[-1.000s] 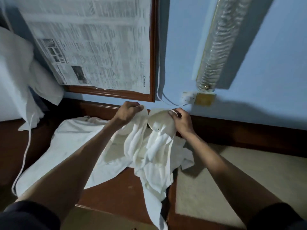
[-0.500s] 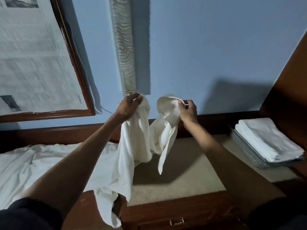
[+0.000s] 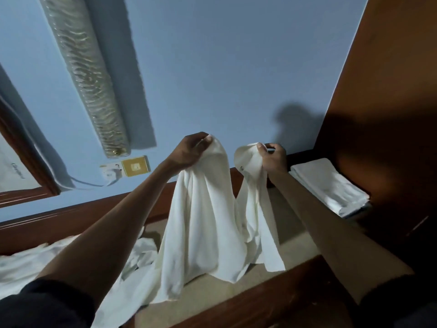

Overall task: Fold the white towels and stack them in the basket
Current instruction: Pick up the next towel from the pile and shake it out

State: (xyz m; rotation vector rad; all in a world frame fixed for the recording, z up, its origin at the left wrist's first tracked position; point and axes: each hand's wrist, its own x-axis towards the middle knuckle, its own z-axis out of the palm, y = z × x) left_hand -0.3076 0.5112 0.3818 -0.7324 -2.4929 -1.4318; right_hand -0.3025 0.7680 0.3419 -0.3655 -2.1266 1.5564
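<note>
Head view: both arms are reaching forward over the beige-topped table (image 3: 298, 247). Left hand (image 3: 189, 152) is pinching one top corner of a white towel (image 3: 205, 221), fingers curled tight on the cloth. Right hand (image 3: 272, 157) is gripping the other top corner, thumb and fingers closed round it. The towel is hanging between the two hands above the middle of the table, sagging in loose folds, and its lower edge is touching the tabletop. A stack of folded white towels (image 3: 328, 185) is sitting at the far right end of the table, hard against a dark wooden cabinet (image 3: 390, 114); what is lying under the stack is too shadowed to tell. A heap of unfolded white cloth (image 3: 35, 263) is lying off the table's left end. Behind the table a blue wall (image 3: 236, 67) is carrying a plastic-wrapped roll (image 3: 87, 79) and a wall socket (image 3: 113, 171), both above the table's left side
</note>
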